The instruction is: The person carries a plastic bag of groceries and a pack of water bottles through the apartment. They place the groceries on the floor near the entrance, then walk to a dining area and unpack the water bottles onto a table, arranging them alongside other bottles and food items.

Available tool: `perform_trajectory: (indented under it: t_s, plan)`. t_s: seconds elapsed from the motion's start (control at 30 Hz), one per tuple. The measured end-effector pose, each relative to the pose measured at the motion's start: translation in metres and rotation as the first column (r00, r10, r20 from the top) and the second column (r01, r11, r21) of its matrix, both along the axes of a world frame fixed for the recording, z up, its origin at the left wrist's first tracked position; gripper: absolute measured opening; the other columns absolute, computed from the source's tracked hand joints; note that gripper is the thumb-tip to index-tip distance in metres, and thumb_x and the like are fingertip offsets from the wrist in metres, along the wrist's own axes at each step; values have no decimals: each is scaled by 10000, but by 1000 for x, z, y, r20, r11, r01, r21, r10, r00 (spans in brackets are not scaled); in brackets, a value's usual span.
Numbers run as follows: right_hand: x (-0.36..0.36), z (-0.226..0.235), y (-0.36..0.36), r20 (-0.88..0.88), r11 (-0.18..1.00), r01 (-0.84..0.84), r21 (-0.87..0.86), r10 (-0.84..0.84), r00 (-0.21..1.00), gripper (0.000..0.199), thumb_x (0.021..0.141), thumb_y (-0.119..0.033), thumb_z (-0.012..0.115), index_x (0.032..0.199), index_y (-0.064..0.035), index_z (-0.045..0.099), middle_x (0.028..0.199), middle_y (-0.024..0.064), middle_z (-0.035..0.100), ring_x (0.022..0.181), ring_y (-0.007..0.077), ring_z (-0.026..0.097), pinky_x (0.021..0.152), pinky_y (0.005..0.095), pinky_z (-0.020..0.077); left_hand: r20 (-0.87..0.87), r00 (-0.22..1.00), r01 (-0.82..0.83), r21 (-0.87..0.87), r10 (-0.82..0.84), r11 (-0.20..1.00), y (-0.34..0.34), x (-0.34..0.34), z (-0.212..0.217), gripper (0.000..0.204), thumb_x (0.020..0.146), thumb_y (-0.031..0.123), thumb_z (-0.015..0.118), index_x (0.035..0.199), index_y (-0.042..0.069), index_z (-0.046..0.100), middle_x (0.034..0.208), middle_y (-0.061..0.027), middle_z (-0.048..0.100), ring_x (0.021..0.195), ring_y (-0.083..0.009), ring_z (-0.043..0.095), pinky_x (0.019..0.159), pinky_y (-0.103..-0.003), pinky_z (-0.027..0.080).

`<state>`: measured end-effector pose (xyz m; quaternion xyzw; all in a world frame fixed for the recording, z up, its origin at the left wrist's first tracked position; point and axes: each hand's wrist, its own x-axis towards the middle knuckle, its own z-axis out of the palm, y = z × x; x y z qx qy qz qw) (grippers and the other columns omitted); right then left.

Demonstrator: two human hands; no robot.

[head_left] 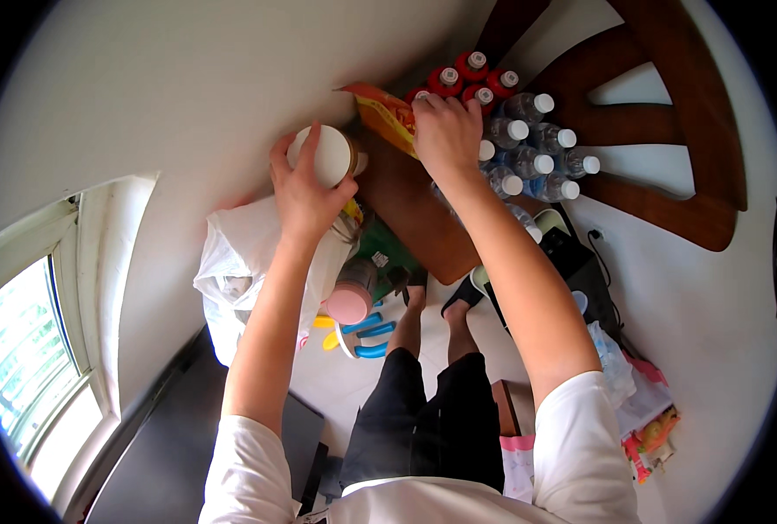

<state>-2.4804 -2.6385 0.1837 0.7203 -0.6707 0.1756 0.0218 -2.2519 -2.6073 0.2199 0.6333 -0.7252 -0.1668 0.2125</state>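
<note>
My left hand point(305, 192) is closed around a round canister with a white lid point(332, 159), its fingers gripping across the top and side. Beyond it, my right hand point(448, 135) has its fingers curled down among red bottles with white caps point(445, 80). An orange and yellow packet point(381, 115) stands against the wall and meets that hand's left side. What the right fingers hold is hidden behind the hand. Clear bottles with white caps point(528, 162) are grouped just right of the right wrist.
A brown wooden surface point(410, 205) lies between my arms, with a dark wooden chair back point(711, 113) at the right. A white plastic bag point(240, 249) and a pink-lidded container point(349, 301) are by my left forearm. A blue, yellow and white stool point(354, 339) stands below.
</note>
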Motion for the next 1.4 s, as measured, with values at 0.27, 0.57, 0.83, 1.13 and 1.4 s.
perform_trajectory:
  t_s: [0.27, 0.57, 0.83, 1.13, 1.4]
  plan:
    - [13, -10, 13, -75, 965, 45, 257, -27, 997, 83, 875, -192, 693, 898, -113, 702, 847, 51, 697, 823, 270, 689, 776, 438, 465, -93, 995, -37, 64, 43, 997, 6, -1, 3, 889, 692, 173, 840, 1522, 203, 520, 1478, -224, 360, 1363, -427, 441, 1098, -482, 465]
    - [17, 20, 32, 108, 994, 91, 55, -96, 990, 65, 879, -167, 693, 867, -103, 693, 878, 64, 690, 833, 270, 688, 765, 427, 502, -92, 993, -73, 42, 76, 996, 11, -8, 5, 886, 724, 188, 832, 1539, 185, 485, 1503, -249, 344, 1389, -442, 419, 1094, -497, 468]
    - [18, 9, 35, 263, 976, 167, 138, -199, 944, 133, 925, -205, 682, 879, -81, 670, 876, 87, 668, 824, 315, 688, 673, 459, 565, -97, 984, -146, 19, 147, 989, 15, -12, -1, 888, 728, 216, 911, 1513, 158, 502, 1476, -232, 411, 1360, -411, 472, 1081, -490, 476]
    - [17, 23, 65, 305, 991, 55, 121, -90, 948, 407, 873, -224, 734, 1239, -65, 657, 1092, 120, 641, 1019, 333, 617, 876, 467, 499, -114, 987, -116, -54, 109, 992, 14, -19, -10, 868, 735, 245, 917, 1502, 158, 520, 1489, -254, 398, 1361, -458, 463, 1081, -510, 474]
    - [-8, 58, 204, 487, 992, 122, -38, -88, 869, 374, 846, -50, 695, 1219, -70, 680, 1191, 117, 635, 1081, 336, 612, 933, 463, 475, -70, 996, -48, -7, 48, 999, 21, -22, 6, 875, 765, 220, 880, 1537, 204, 470, 1569, -252, 288, 1416, -485, 377, 1119, -527, 432]
